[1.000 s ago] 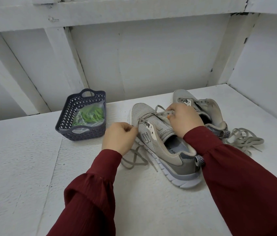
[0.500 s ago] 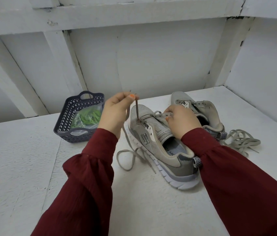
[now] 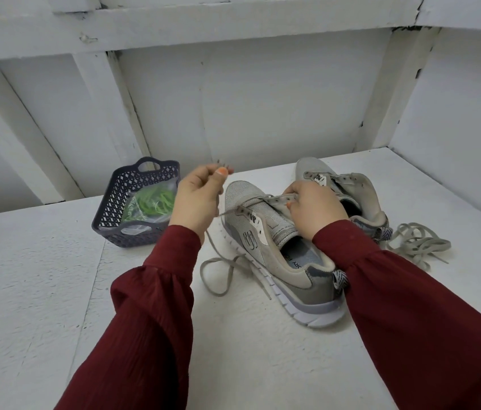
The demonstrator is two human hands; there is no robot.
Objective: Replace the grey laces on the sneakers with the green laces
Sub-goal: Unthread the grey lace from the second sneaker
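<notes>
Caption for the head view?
Left hand pinches a flat grey lace above the near grey mesh sneaker; right hand steadies it.

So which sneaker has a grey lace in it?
The nearer sneaker: a grey lace runs from its front eyelets to the left hand. The farther sneaker has bare eyelets.

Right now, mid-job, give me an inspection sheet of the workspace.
Surface: white table, rough paint.
Job's things: near sneaker, grey lace partly out and trailing on the table; far sneaker, no lace seen in it; loose lace piled at its right; green laces bagged in the basket.
Clutter: nothing seen.
Hands: left hand raised, pinches the grey lace; right hand grips the near sneaker at its eyelets.
Cables: nothing seen.
Surroundings: white wall with beams behind.
</notes>
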